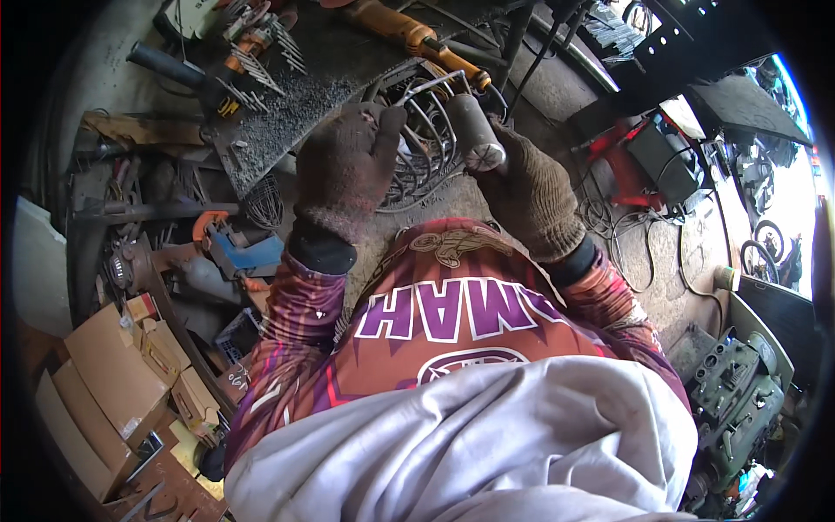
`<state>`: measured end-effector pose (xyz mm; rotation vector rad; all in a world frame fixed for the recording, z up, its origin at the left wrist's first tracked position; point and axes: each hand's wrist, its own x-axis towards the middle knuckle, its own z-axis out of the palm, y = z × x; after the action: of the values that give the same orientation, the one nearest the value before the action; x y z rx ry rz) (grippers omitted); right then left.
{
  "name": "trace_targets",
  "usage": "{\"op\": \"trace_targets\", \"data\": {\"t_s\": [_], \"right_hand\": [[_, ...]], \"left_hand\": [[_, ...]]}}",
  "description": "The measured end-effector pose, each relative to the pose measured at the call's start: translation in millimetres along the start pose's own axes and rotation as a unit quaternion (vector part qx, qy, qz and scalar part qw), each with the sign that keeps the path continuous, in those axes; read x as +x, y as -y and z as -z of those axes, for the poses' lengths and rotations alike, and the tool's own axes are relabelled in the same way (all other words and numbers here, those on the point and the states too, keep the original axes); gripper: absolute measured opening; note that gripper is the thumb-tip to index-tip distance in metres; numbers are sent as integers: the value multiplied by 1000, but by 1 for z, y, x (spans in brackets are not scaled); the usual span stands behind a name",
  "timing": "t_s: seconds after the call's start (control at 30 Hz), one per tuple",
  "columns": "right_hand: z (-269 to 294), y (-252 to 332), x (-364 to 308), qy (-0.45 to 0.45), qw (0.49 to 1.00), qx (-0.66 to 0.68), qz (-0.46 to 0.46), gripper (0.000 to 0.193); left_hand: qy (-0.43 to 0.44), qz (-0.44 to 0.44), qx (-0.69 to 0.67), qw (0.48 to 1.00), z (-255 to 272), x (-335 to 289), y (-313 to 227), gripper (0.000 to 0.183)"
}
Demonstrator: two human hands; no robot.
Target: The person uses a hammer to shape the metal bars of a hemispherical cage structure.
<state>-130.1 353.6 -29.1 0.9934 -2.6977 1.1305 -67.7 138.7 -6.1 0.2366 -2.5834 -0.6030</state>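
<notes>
Gripping a short metal cylinder (477,132), the right hand (531,187) in its brown knitted glove is closed around the lower part of the piece, fingers wrapped over its near end. The cylinder's long axis runs up and slightly left in the picture, tilted, with its round cut face turned down toward the person and its far end pointing up at the curved wire frame (426,139). It sits just right of that wire frame, overlapping the frame's right-hand bars in this view.

The left hand (348,170), also in a dark worn glove, is at the left side of the wire frame with fingers curled toward the bars; whether it actually clamps a bar cannot be told from here. Both hands are raised in front of the person's chest, flanking the frame.

Beyond the wire frame lies an orange-handled power tool (409,35). Left of the frame is a dark metal plate (287,113) strewn with filings, and further lower left, cardboard boxes (113,374).
</notes>
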Motion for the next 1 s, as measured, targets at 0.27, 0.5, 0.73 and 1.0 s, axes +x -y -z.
{"op": "trace_targets", "data": {"t_s": [0.27, 0.5, 0.73, 1.0], "right_hand": [[-10, -11, 3, 18, 996, -76, 36, 48], [22, 9, -1, 6, 996, 0, 94, 42], [7, -12, 2, -1, 999, 0, 43, 45], [-2, -8, 3, 35, 997, -63, 36, 48]], "left_hand": [[35, -44, 40, 998, 0, 2, -11, 26], [32, -42, 15, 999, -3, 7, -5, 24], [64, 36, 15, 997, 9, -4, -4, 28], [60, -32, 17, 998, 10, 7, -9, 23]]}}
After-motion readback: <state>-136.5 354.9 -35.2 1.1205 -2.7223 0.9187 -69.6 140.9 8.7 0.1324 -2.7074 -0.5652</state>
